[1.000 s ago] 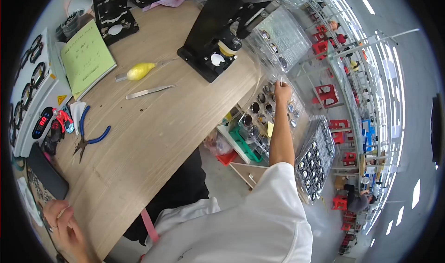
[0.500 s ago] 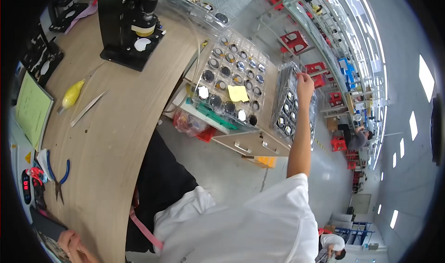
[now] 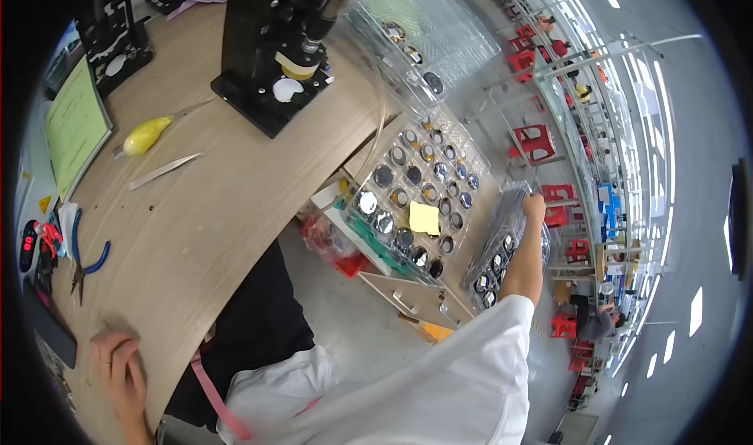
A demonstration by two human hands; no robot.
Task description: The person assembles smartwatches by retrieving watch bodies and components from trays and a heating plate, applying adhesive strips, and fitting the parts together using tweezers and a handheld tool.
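My right hand [image 3: 534, 207] reaches out to the far end of a clear plastic tray [image 3: 514, 198] on the right, its fingers closed at the edge and partly hidden. Round black-rimmed parts sit in that tray's pockets. Beside it lies a wider clear tray [image 3: 490, 163] filled with rows of round lens-like parts, and a yellow sticky note [image 3: 424, 218] rests on top. My left hand [image 3: 118, 363] lies on the wooden table near its front left, fingers loosely bent, holding nothing. A dark flat device [image 3: 51, 325] is just beyond it.
A black microscope-like stand [image 3: 259, 69] occupies the back of the table [image 3: 235, 210]. Nearer are a yellow blower bulb [image 3: 147, 136], tweezers [image 3: 166, 170] and blue-handled pliers [image 3: 80, 268]. A clear plastic box [image 3: 463, 33] stands behind the trays. Red stools [image 3: 535, 143] and people are farther right.
My right hand has gone from raised above the right tray down to its far end. My left hand has moved off the dark device onto the table. The view has shifted.
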